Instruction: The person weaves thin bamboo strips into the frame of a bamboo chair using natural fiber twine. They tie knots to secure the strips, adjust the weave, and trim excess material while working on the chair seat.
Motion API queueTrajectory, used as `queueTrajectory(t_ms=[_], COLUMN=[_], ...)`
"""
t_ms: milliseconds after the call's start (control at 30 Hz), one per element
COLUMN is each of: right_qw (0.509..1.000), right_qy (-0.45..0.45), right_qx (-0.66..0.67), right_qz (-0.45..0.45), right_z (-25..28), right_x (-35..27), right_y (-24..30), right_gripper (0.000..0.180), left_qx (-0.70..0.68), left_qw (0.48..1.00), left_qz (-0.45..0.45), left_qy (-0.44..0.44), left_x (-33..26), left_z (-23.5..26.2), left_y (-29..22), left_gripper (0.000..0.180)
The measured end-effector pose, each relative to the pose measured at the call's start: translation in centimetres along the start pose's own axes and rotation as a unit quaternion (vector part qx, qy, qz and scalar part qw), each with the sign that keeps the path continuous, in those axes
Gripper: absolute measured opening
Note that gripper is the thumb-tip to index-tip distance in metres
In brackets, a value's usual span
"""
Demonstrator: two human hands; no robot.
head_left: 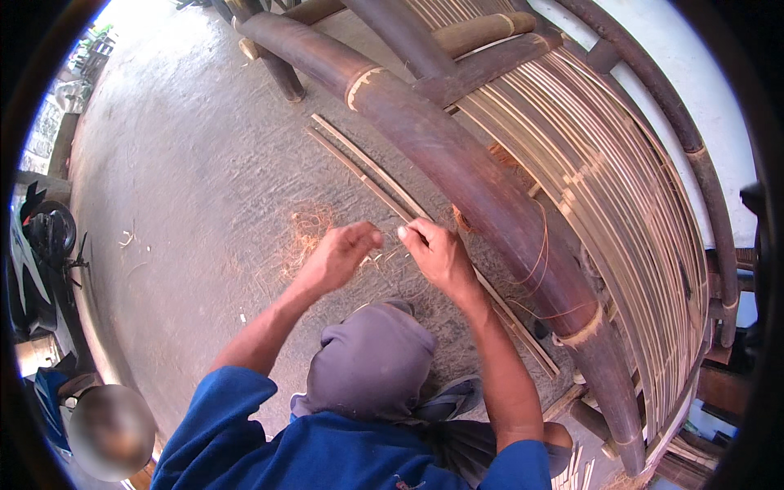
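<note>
My left hand (pixel 341 255) and my right hand (pixel 441 255) are raised close together over the floor, fingertips facing each other with a small gap. Fingers and thumb are pressed together on both. Anything held in them is too thin or hidden to make out. Below lies a tangle of orange-brown fibre (pixel 309 237) on the concrete, nearest my left hand. Two long split bamboo strips (pixel 359 167) lie on the floor and pass beneath my right hand. To the right, a thin orange strand (pixel 545 245) loops round a thick dark bamboo pole (pixel 457 155).
The pole belongs to a large bamboo frame with a slatted panel (pixel 604 180) on my right. My grey-clad knee (pixel 371 359) is below my hands. More thin strips (pixel 576 474) lie at lower right. Another person (pixel 112 433), blurred, and a dark vehicle (pixel 49 245) are at left.
</note>
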State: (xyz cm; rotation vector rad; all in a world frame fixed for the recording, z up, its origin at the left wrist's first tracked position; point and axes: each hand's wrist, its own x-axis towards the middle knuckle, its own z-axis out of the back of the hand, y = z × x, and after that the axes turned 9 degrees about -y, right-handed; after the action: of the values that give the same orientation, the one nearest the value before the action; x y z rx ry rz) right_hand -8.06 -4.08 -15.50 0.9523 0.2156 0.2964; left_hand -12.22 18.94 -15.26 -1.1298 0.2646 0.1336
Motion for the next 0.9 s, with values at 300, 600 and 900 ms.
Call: queueTrajectory(t_ms=[300,600,900], right_qw=[0.867,0.787,0.691], right_qy=[0.062,0.151,0.152], right_qx=[-0.451,-0.598,-0.649], right_qz=[-0.204,-0.023,0.280], right_z=[8.6,22.3,17.1], right_x=[-18.3,-29.2,-32.9], right_y=[-20.4,-23.1,-22.9], right_gripper=[0.042,0.041,0.040], left_qx=[0.370,0.274,0.362], left_qw=[0.729,0.852,0.911], left_qz=[-0.022,-0.035,-0.179], left_qy=[-0.576,-0.444,-0.085], left_x=[-2.4,1.9,0.8], left_z=[28.4,14.4,-8.3], left_y=[10.3,9.8,13.8], left_gripper=[0.027,0.029,0.015])
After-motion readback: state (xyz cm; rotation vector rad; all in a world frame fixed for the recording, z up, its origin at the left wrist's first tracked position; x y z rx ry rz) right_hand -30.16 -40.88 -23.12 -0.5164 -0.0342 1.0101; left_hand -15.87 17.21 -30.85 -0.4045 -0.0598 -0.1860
